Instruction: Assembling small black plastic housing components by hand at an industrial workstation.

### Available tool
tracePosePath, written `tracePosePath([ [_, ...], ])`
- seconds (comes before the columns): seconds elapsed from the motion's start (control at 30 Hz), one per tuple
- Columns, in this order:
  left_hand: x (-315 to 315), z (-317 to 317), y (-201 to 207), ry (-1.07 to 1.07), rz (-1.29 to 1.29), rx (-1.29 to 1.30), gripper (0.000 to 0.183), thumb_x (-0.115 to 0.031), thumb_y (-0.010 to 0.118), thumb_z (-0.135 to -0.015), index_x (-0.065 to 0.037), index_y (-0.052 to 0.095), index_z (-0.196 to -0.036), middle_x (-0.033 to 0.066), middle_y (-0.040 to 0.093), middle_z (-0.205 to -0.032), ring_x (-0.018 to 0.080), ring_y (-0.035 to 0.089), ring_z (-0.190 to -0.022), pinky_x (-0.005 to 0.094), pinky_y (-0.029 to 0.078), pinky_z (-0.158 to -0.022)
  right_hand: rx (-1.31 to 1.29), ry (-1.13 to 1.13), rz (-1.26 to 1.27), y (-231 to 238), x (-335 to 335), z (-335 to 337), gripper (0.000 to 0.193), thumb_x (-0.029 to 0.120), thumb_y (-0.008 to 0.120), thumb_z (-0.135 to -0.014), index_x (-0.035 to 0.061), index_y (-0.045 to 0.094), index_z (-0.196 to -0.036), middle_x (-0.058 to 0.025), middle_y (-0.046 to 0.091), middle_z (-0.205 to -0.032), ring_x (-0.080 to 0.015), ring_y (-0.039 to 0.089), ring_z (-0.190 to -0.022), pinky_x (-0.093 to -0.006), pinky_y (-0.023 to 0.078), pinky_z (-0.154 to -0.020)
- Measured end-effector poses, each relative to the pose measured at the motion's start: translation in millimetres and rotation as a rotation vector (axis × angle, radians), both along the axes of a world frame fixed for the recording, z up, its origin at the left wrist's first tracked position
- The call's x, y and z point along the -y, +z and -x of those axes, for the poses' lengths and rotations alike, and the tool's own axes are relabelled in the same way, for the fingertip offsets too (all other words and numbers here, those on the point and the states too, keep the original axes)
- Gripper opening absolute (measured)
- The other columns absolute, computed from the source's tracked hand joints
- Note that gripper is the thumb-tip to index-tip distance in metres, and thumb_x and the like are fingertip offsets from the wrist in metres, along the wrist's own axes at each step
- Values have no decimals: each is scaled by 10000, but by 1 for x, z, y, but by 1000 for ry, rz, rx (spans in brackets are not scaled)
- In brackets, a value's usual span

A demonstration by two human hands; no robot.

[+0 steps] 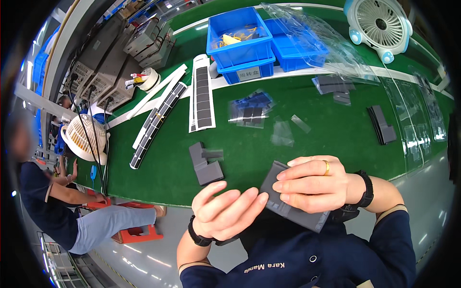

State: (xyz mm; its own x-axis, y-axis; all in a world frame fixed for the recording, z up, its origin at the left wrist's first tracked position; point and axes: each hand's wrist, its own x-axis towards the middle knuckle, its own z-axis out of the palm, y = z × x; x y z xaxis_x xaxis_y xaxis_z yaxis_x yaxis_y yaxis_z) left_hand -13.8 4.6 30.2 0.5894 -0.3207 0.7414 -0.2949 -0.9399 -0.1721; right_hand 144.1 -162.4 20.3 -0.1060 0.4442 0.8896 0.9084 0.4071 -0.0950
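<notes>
A flat dark grey rectangular piece (307,218) is tilted over the table's near edge, in front of my body. My right hand (314,185) grips it from above, fingers laid across its face. My left hand (228,211) is beside its left end with the fingers loosely bent and apart; the fingertips come close to the piece, and I cannot tell whether they touch it. Just beyond my left hand lies an L-shaped dark grey piece (204,165) with a translucent strip sticking out at its side. Another dark grey piece (382,126) rests at the right.
Black-celled strips on white backing (203,96) lie at the left, near a film pile (249,109) and clear film pieces (282,133). Blue bins (240,53), clear plastic trays (410,120) and a fan (381,24) stand farther off. A co-worker (53,206) sits left, near a cream fan (86,137).
</notes>
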Motion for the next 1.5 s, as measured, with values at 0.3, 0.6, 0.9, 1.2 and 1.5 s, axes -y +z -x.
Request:
tracePosePath([
  [0.3,-2,-5,7,-58,50,-71,181,-95,664,-710,-134,698,-883,-40,663,-902,111,538,-867,268,493,-782,-51,50,115,2,4,5,181,76,680,-724,189,715,-861,39,649,-943,-128,570,-874,-261,523,-780],
  [0.6,-3,-17,-5,-119,154,-6,230,-54,686,-663,-101,695,-888,-20,654,-874,131,545,-827,256,518,-669,-114,91,29,3,6,4,135,77,689,-677,123,700,-802,21,639,-810,-126,583,-748,-239,531,-650],
  [0.9,2,-26,2,-123,313,-136,201,-62,717,-640,-77,684,-838,6,651,-823,177,587,-761,265,494,-620,-328,128,96,7,1,6,116,48,730,-674,46,678,-778,-55,643,-758,-177,604,-624,-264,526,-589],
  [1.2,8,-25,-9,-150,1553,-694,103,-54,681,-804,-2,672,-892,52,660,-778,84,600,-688,223,500,-657,-1489,349,566,14,2,-14,230,177,573,-900,-22,609,-1009,-54,634,-894,-88,593,-833,-241,485,-744],
  [1.5,11,-27,-36,-211,1858,-992,351,-261,419,-969,18,589,-1097,145,657,-904,162,623,-787,296,544,-714,-1516,91,550,-11,-10,-36,249,252,646,-855,20,626,-942,11,615,-714,-33,550,-622,-198,468,-566],
])
